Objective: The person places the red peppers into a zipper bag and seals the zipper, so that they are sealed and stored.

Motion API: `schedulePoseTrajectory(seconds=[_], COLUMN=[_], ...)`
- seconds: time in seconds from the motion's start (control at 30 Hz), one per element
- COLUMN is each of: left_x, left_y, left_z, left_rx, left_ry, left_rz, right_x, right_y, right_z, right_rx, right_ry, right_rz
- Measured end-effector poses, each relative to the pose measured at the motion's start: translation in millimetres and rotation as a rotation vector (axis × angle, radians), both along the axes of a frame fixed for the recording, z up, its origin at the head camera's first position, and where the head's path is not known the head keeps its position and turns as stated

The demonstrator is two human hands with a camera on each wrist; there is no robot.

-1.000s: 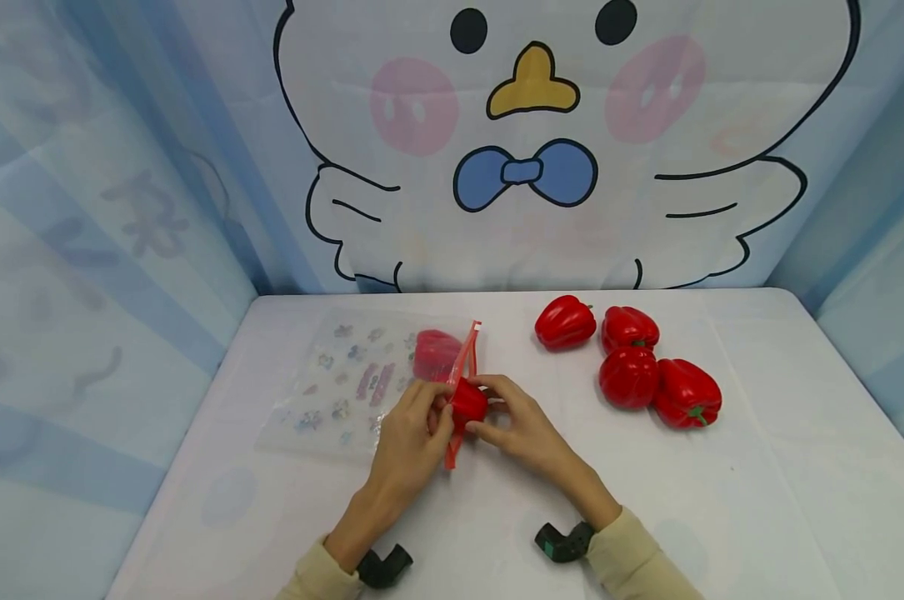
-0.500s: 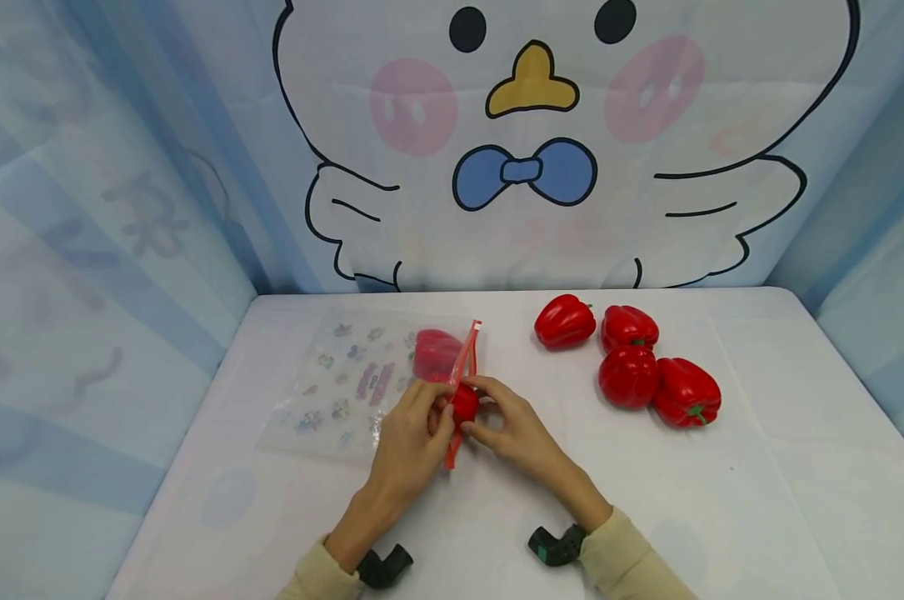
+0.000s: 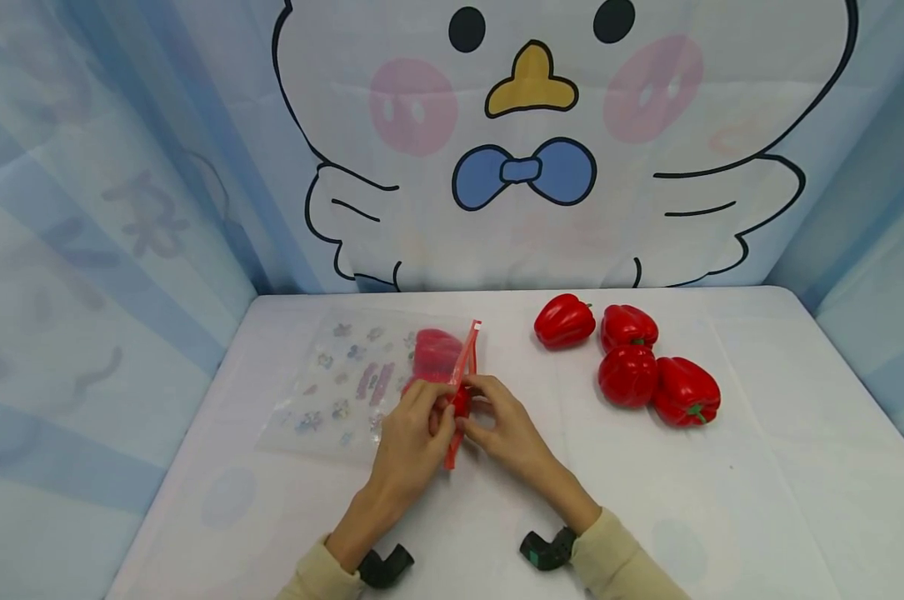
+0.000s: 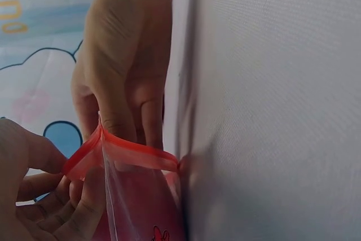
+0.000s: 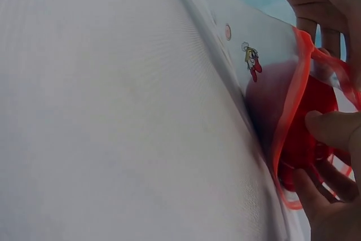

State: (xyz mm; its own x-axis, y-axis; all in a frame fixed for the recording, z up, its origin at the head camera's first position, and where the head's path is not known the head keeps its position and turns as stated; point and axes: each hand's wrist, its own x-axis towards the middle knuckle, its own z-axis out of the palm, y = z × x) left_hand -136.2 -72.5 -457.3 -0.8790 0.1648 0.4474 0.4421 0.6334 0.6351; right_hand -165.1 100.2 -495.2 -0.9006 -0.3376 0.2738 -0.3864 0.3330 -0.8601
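A clear zip bag (image 3: pixel 309 400) with a flower print and a red zip edge lies flat, its mouth facing right. My left hand (image 3: pixel 410 433) pinches the red edge (image 4: pixel 84 156) and keeps the mouth apart. My right hand (image 3: pixel 515 433) reaches into the opening, thumb and fingers around a red bell pepper (image 5: pixel 309 119). Most of that pepper is inside the mouth, partly seen through the plastic in the right wrist view. Another red bell pepper (image 3: pixel 437 354) rests within the bag, behind the zip edge.
To the right of the bag, several loose red bell peppers (image 3: pixel 627 377) sit on the white table (image 3: pixel 759 500), three touching in a cluster. A cartoon-printed curtain (image 3: pixel 526 242) rises behind the table's back edge.
The right hand has moved left, pushing the held bell pepper deeper into the bag's mouth, so less of it shows outside. The left hand has stayed at the edge.
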Motion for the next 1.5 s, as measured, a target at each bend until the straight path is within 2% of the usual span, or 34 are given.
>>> schedulePoseTrajectory(seconds=[0.17, 0.47, 0.6, 0.97, 1.33, 1.5], left_x=[-0.7, -0.8, -0.8, 0.2, -1.1, -1.7], left_y=[-0.1, 1.1, 0.3, 0.3, 0.2, -0.3], left_z=[-0.8, -1.7, -2.3, -1.3, -5.4, -5.8], left_rx=[0.003, 0.006, 0.001, -0.007, -0.018, -0.019], left_ry=[0.001, -0.005, 0.01, 0.005, -0.006, -0.011], left_rz=[-0.01, -0.015, -0.01, -0.007, -0.008, -0.01], right_x=[0.2, 0.2, -3.3, -9.2, -8.1, -8.5], right_y=[-3.3, -7.7, -12.3, -18.3, -11.7, -6.7], right_z=[-1.1, -1.3, 0.6, 0.5, 2.6, 6.0], right_rx=[-0.019, -0.019, -0.034, -0.04, 0.021, 0.011], right_ry=[-0.04, -0.024, 0.006, 0.0, -0.044, -0.059], right_rz=[-0.036, -0.069, -0.069, -0.075, -0.073, -0.059])
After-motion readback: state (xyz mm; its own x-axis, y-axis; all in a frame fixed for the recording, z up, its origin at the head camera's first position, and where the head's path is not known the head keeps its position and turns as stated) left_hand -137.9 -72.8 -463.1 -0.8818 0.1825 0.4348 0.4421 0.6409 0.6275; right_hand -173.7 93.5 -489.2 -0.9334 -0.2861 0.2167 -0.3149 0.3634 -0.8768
